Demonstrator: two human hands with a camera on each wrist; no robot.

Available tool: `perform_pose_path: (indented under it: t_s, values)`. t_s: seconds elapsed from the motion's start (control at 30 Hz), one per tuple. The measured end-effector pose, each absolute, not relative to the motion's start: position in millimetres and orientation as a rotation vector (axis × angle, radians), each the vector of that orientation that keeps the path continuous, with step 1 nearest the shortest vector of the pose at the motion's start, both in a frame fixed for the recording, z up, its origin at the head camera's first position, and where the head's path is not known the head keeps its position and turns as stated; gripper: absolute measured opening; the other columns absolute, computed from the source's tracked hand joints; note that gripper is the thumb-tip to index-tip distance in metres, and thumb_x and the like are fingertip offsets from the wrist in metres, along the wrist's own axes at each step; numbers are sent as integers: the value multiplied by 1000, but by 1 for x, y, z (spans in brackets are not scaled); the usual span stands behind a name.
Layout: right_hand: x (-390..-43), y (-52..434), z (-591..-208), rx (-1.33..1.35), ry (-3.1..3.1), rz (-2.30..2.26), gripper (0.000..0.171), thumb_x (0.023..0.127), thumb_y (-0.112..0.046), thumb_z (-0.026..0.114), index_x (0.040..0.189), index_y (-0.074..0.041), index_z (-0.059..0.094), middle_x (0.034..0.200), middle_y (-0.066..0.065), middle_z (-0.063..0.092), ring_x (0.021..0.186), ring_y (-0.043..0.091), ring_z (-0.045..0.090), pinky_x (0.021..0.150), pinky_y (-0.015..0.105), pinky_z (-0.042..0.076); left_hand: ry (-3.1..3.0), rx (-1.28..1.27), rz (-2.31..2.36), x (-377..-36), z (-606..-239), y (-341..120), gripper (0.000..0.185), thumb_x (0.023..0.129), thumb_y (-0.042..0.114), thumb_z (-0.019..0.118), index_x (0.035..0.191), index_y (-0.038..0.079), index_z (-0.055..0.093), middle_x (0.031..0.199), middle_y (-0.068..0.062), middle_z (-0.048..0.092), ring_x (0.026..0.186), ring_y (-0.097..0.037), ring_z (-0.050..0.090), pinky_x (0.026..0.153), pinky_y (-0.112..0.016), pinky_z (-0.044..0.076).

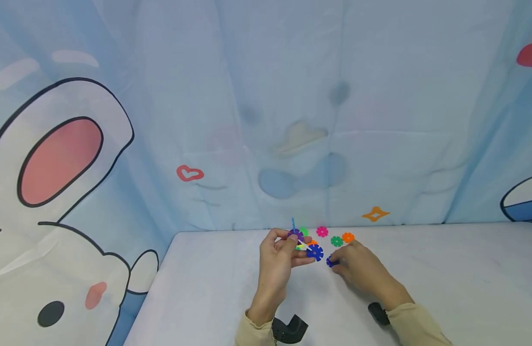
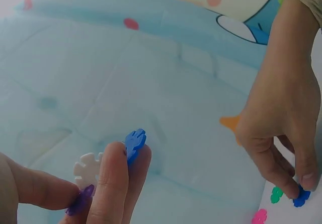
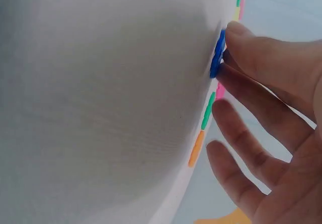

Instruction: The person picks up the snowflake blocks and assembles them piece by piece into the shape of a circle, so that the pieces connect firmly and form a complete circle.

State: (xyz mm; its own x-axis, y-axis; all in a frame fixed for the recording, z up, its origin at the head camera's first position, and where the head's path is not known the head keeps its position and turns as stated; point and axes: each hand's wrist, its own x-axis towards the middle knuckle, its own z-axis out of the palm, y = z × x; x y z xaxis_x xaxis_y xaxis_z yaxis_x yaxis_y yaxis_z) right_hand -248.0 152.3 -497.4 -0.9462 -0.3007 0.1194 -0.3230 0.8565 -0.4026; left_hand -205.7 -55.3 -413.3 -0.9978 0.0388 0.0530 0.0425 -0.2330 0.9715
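My left hand (image 1: 274,264) is raised over the table, pinching a purple notched plastic disc (image 1: 296,235) between thumb and fingers. Joined to it are a white disc (image 2: 87,169), seen edge-on from the head, a light blue disc (image 1: 293,224) at the top and a dark blue disc (image 1: 315,253) on the right. Fingers cover part of this cluster. Just right of it, my right hand (image 1: 363,269) pinches a separate blue disc (image 3: 218,54) at the tabletop, thumb and index finger on its edges. The other right fingers are spread loosely.
Behind the hands lie loose discs on the white table (image 1: 210,288): pink (image 1: 322,231), green (image 1: 337,241), orange (image 1: 348,237) and light green (image 1: 304,231). Others are partly hidden by the left hand. A printed blue curtain (image 1: 266,96) hangs at the table's far edge.
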Motion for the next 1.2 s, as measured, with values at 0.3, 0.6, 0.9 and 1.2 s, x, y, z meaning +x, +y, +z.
perform_pose_path:
  t_s: [0.3, 0.6, 0.9, 1.2]
  values:
    - [-254, 151, -502, 357, -3059, 878, 31, 84, -7, 89, 108, -8, 70, 86, -2, 66, 77, 14, 58, 75, 36, 59, -1919, -79, -2506, -205, -412, -50, 7, 104, 6, 59, 102, 2, 53, 106, -29, 78, 63, -15, 70, 71, -42, 69]
    - [-254, 163, -496, 520, -2927, 983, 5, 93, -12, 81, 95, -12, 77, 79, -7, 64, 74, 9, 54, 63, 24, 48, -1937, -171, -2525, -201, -409, -49, 7, 105, 6, 58, 101, 1, 57, 105, -29, 78, 64, -16, 71, 69, -41, 69]
    - [-235, 168, -442, 502, -2469, 1335, 21, 105, -13, 68, 124, -6, 72, 79, -3, 64, 62, 9, 57, 54, 24, 51, -2062, -357, -2475, -197, -406, -51, 16, 108, 12, 58, 106, -3, 58, 108, -31, 77, 68, -20, 76, 68, -40, 68]
    - [-213, 159, -411, 499, -2211, 1531, 20, 102, -5, 69, 122, -7, 71, 85, 4, 68, 66, 13, 63, 59, 22, 58, -2210, -594, -2340, -190, -401, -50, 18, 109, 11, 58, 112, -6, 61, 108, -29, 76, 84, -54, 75, 66, -39, 68]
